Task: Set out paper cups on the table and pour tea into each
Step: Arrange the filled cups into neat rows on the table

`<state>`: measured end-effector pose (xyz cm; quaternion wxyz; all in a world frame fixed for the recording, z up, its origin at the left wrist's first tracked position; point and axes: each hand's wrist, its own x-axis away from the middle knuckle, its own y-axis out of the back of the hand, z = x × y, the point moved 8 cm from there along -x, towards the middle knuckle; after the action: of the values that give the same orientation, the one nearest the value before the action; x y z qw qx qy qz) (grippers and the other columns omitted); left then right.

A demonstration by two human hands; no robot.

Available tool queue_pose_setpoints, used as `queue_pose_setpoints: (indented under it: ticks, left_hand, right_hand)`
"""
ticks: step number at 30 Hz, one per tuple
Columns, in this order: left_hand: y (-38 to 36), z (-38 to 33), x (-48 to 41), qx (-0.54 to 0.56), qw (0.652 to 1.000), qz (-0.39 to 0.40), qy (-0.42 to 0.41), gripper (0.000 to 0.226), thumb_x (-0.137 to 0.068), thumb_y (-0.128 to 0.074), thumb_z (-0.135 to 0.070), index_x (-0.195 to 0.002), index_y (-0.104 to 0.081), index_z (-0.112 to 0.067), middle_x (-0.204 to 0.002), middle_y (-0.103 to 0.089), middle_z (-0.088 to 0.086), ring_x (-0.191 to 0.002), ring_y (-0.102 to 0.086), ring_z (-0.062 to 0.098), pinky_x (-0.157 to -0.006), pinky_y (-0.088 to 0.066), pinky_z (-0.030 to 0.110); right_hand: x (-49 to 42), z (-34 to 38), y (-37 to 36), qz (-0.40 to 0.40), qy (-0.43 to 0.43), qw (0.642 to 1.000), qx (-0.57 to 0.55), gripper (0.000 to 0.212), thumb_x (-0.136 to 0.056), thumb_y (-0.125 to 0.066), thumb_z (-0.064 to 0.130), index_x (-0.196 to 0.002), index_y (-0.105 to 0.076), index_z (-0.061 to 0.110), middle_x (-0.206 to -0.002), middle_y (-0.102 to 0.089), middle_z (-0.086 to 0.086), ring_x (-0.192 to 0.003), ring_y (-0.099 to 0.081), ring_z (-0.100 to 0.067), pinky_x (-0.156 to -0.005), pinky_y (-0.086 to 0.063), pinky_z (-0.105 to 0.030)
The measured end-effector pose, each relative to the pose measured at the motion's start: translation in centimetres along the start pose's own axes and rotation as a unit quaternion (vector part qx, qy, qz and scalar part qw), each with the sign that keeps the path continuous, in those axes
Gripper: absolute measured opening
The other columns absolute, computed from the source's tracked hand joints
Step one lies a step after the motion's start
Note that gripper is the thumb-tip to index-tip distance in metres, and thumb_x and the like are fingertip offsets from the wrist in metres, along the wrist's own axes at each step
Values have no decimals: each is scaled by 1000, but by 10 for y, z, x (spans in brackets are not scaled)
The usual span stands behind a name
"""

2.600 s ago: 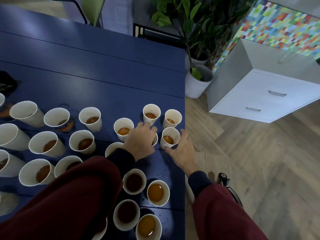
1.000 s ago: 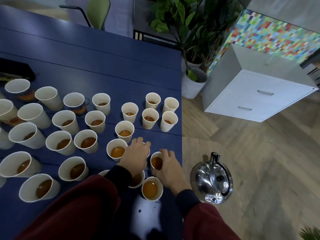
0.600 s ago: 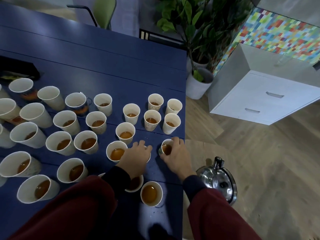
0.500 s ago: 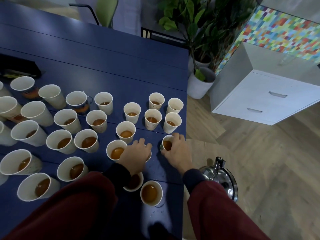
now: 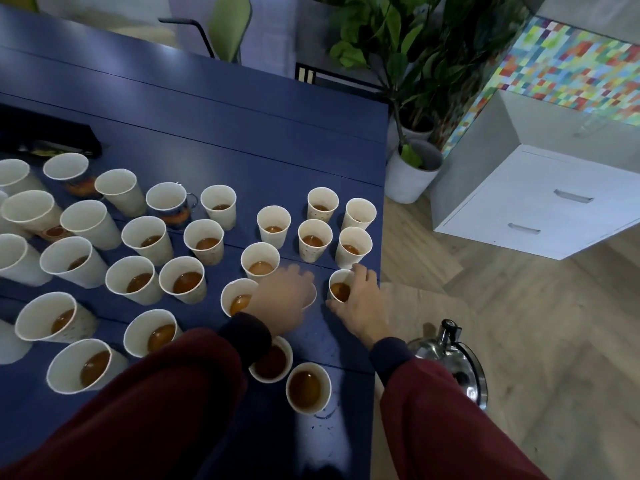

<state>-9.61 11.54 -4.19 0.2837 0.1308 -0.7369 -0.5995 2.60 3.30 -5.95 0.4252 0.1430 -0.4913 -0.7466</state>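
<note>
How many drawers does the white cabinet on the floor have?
2. The upper drawer sits above the lower drawer on the white cabinet's front; more may be hidden.

One camera, head-worn, wide-angle, facing forward and steeply down. Sits close above the blue table [image 5: 207,109], wooden floor [image 5: 519,323] along the right.
</note>
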Motion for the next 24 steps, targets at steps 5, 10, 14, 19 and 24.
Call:
queue_pose_setpoints:
  ticks: [5, 10, 14, 19, 24]
  left_hand:
    - [9, 8, -23, 9, 1000, -12, 27, 61, -88, -70, -36, -139, -44, -16, -130, -54, 12, -115, -58, 28, -89, -52, 36]
    - [10, 12, -38, 65, 997, -25, 43, 61, -84, -74, -38, -134, -48, -16, -126, -55, 11, -113, -58, 27, -91, -53, 37]
    - [4, 10, -41, 81, 995, -31, 41, 66, -84, -75, -39, -138, -44, -18, -131, -53, 10, -118, -55, 27, -95, -51, 36]
    - [7, 9, -28, 118, 991, -47, 43, 76, -82, -75, -44, -143, -35, -22, -136, -48, 8, -122, -51, 26, -95, -51, 37]
    - [17, 14, 23, 201, 966, -154, 47, 59, -90, -68, -34, -140, -43, -15, -136, -48, 9, -120, -51, 26, -95, -49, 37]
  right_hand:
    - [5, -11, 4, -12, -1, 1000, -26, 84, -79, -84, 34, -144, -37, 9, -138, -45, -11, -125, -48, -28, -95, -40, -31]
    - [12, -30, -1, -2, -26, 997, -68, 86, -77, -86, 36, -144, -38, 12, -139, -45, -9, -128, -47, -26, -102, -42, -34]
    - [21, -39, -3, 18, -39, 997, -71, 92, -79, -83, 41, -150, -31, 12, -148, -39, -8, -136, -42, -25, -106, -35, -29]
    - [45, -44, -2, -24, -55, 986, -153, 95, -73, -83, 56, -146, -35, 17, -142, -44, -5, -129, -47, -23, -107, -43, -39]
    - [87, -47, -14, -33, -83, 965, -249, 93, -72, -83, 59, -145, -38, 23, -133, -48, 4, -120, -53, -13, -103, -49, -44]
